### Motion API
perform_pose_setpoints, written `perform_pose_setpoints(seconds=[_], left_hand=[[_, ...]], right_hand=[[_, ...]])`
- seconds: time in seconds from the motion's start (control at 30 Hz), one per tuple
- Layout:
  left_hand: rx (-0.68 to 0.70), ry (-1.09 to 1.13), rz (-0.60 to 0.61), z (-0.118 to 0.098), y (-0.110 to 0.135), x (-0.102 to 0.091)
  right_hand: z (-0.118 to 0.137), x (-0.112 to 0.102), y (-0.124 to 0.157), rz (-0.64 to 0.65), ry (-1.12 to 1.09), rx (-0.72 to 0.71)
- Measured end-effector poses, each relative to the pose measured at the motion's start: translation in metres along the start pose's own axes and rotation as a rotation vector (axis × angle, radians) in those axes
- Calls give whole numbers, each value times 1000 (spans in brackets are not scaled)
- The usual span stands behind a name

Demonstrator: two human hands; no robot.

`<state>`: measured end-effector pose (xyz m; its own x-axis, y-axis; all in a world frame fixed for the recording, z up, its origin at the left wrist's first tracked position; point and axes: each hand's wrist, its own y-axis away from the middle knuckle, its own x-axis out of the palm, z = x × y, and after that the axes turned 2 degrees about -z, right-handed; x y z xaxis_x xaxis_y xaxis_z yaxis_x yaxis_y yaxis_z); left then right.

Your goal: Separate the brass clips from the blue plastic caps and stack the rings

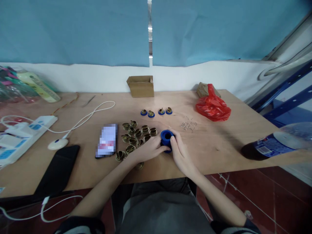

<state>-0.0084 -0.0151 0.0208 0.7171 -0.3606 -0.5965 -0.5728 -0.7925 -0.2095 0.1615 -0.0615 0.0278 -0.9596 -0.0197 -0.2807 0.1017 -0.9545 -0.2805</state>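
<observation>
Between my two hands is a blue flanged cylinder with a round dark opening facing up. My left hand is closed around its left side. On the right side, my right hand grips it with the thumb near the rim. Several brass-coloured round fittings with raised plates lie beside and partly behind my left forearm. Farther back, a row of similar fittings on blue rings sits on the table. Thin wire rings lie in a loose pile beyond my right hand.
A phone with a lit screen and a black phone lie left, near a white power strip and cables. A cardboard box stands at the back. Right are a red plastic bag and a lying drink bottle.
</observation>
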Motion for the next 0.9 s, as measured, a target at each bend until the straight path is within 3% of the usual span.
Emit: perform_pose_setpoints(seconds=[0.43,0.63,0.9], left_hand=[[119,80,-16,4,0,5],[14,98,-18,5,4,6],[87,34,-28,2,2,7]], right_hand=[[-2,6,-2,-44,-51,-29],[-7,6,-4,-50,-93,-41],[5,2,-8,-19,-41,-108]])
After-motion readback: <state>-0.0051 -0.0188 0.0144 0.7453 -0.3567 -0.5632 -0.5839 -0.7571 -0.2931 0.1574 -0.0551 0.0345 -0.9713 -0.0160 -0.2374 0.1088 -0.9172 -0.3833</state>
